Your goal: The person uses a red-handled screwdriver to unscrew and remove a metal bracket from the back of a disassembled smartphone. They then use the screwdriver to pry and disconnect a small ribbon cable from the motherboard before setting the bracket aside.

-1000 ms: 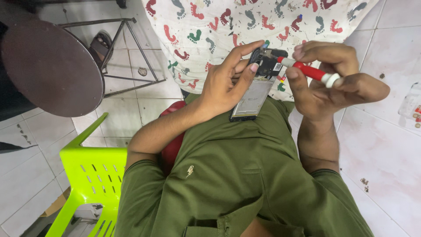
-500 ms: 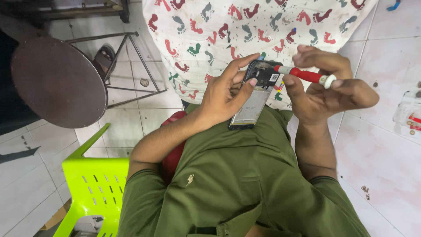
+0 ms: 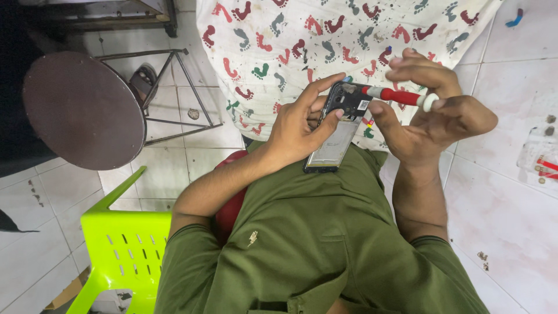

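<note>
My left hand [image 3: 302, 125] grips an opened phone [image 3: 338, 129] with its back cover off, the dark circuit board end pointing away from me. My right hand [image 3: 433, 113] holds a small screwdriver [image 3: 400, 96] with a red handle and white cap. Its tip touches the top corner of the phone's board. Both hands hover above my lap, over my green shirt [image 3: 302, 232] and a white cloth [image 3: 325, 40] printed with red and green footprints.
A round dark brown stool [image 3: 78, 110] with a metal frame stands at the left. A lime green plastic chair [image 3: 119, 250] is at the lower left. White floor tiles surround me, with small red parts [image 3: 543, 166] on the tile at the right.
The view has shifted slightly, and the hands with the phone and screwdriver stay together in the same grip. The screwdriver remains at the phone's top end.
</note>
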